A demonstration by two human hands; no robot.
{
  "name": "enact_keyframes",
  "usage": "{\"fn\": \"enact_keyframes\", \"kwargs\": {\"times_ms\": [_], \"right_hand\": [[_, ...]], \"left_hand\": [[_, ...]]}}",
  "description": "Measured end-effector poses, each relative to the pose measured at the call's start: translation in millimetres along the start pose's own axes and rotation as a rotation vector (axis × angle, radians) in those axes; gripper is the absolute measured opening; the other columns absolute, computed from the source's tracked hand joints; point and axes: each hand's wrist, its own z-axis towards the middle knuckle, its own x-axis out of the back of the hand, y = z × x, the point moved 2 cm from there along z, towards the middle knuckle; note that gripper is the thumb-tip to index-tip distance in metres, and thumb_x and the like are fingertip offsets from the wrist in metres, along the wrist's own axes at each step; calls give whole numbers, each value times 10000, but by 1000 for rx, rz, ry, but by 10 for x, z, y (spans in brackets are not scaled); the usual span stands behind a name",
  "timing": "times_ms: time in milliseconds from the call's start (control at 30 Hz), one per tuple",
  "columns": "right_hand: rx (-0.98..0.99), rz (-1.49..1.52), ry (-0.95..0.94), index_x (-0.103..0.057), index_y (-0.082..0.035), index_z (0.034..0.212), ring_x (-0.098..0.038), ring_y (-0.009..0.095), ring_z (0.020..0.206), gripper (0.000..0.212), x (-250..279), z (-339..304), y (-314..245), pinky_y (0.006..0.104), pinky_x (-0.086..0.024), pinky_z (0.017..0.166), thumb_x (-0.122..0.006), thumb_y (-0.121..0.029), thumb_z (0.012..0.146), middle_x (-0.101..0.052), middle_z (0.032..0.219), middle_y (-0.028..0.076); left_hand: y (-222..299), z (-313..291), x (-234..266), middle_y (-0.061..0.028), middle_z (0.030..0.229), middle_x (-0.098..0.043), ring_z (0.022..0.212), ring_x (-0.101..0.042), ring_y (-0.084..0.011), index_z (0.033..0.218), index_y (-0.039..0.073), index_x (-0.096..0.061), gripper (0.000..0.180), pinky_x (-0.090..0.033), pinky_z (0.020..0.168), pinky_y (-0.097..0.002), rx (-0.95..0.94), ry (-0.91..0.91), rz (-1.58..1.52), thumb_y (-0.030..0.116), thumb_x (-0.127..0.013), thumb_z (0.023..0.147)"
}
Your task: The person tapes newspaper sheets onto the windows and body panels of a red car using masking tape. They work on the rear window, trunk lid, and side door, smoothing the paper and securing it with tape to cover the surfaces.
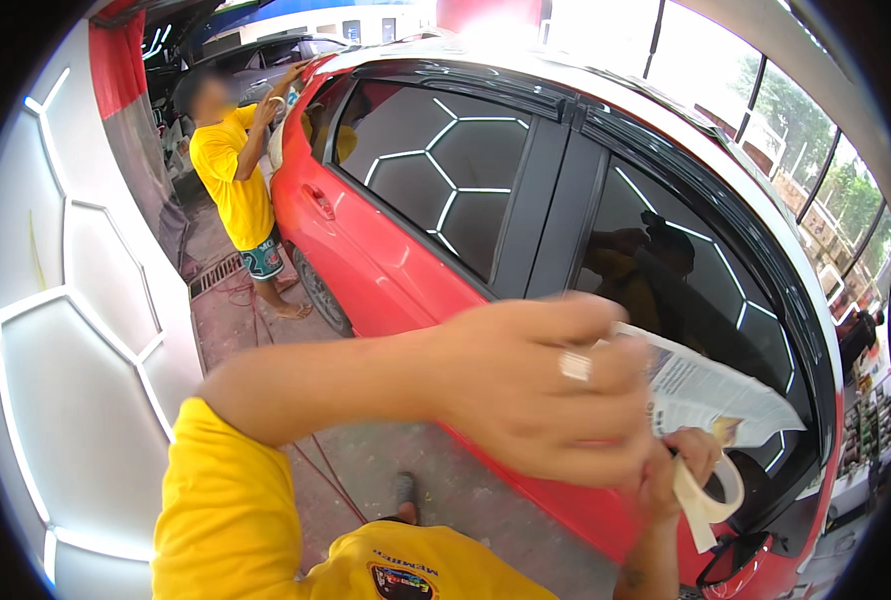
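Note:
My left hand (550,400), slightly blurred and wearing a ring, reaches across in front of the red car (395,250). Its fingers are curled closed, their tips turned away, so what they grip is hidden. From behind those fingers a printed newspaper sheet (720,395) extends to the right, in front of the car's dark front side window (655,270). Lower right, my right hand (680,465) is closed on a roll of cream masking tape (731,488), with a loose strip hanging down. The sheet's lower edge meets the right hand's fingers.
A co-worker (227,160) in a yellow shirt stands at the car's rear, hands raised to it. A white wall panel with hexagonal lights (105,300) lines the left. Red hoses (335,475) run over the floor. The side mirror (735,560) juts out at lower right.

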Motion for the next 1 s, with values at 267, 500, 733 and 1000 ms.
{"fn": "enact_keyframes", "kwargs": {"times_ms": [267, 500, 733, 1000], "right_hand": [[-519, 563, 32, -733, -62, 952, -593, 308, 955, 181, -1497, -378, -1245, 432, -491, 826, -871, -31, 840, -599, 1027, 102], [-797, 1141, 132, -727, -32, 970, -602, 281, 967, 174, -3044, 341, -3285, 400, -500, 854, -865, -51, 866, -603, 1095, 117], [-498, 1302, 49, -686, -26, 1046, -593, 252, 1051, 169, -3707, 1541, -5024, 384, -495, 936, -803, -50, 927, -579, 1144, 133], [-919, 1798, -344, -536, -51, 1486, -549, 166, 1054, 627, -4885, 2197, -5727, 317, -466, 986, -712, 1, 887, -548, 1193, 70]], "left_hand": [[2067, -2530, -49, -180, 1278, -681, 1170, -674, -362, 1442, 58, -601, 634, -535, 1015, -484, 1455, -582, -764, 213, -867, 887], [1860, -3608, 337, -175, 1362, -676, 1266, -672, -307, 1519, 65, -557, 649, -547, 1025, -456, 1763, 177, -570, 182, -836, 944], [727, -4464, 1971, -108, 1118, -740, 1042, -712, -240, 1193, 39, -714, 201, -561, 911, -390, 2004, 297, -154, 61, -734, 994], [43, -6419, 3118, -88, 941, -719, 833, -665, -190, 1156, -11, -714, 162, -534, 776, -361, 2128, 5, 383, 105, -614, 1102]]}}
